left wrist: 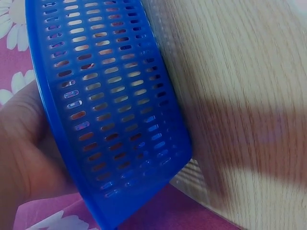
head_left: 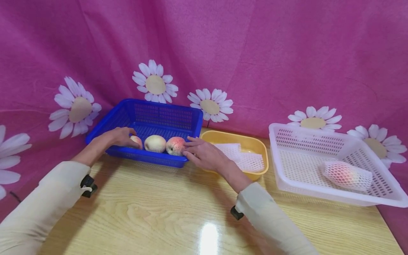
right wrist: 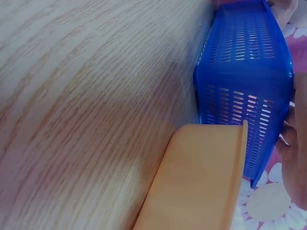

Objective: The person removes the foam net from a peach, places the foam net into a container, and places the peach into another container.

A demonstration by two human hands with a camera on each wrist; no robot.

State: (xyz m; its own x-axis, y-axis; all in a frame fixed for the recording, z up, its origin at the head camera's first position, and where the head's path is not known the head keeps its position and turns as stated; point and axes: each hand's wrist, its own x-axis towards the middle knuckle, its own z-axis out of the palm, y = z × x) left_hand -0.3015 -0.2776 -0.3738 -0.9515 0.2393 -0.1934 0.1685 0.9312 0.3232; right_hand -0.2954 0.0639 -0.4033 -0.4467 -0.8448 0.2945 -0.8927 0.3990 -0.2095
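Three peaches sit in a row along the near side of the blue basket (head_left: 165,161). My left hand (head_left: 119,137) reaches over the near left rim, its fingers bent round the left peach (head_left: 136,142). Beside that lies the pale middle peach (head_left: 155,143). My right hand (head_left: 205,153) is at the basket's right end, fingers loosely extended, fingertips right at the redder right peach (head_left: 176,146). In the left wrist view, the basket wall (left wrist: 115,96) hides the fingers of the left hand (left wrist: 26,148). The right wrist view shows part of the right hand (right wrist: 297,148) behind the basket's rim.
A yellow tub (head_left: 266,156) holding white foam nets (head_left: 250,162) stands right of the blue basket. Farther right, a white basket (head_left: 287,180) contains one peach in a foam net (head_left: 347,175). Behind the wooden table (head_left: 153,205) hangs a pink flowered cloth (head_left: 255,63).
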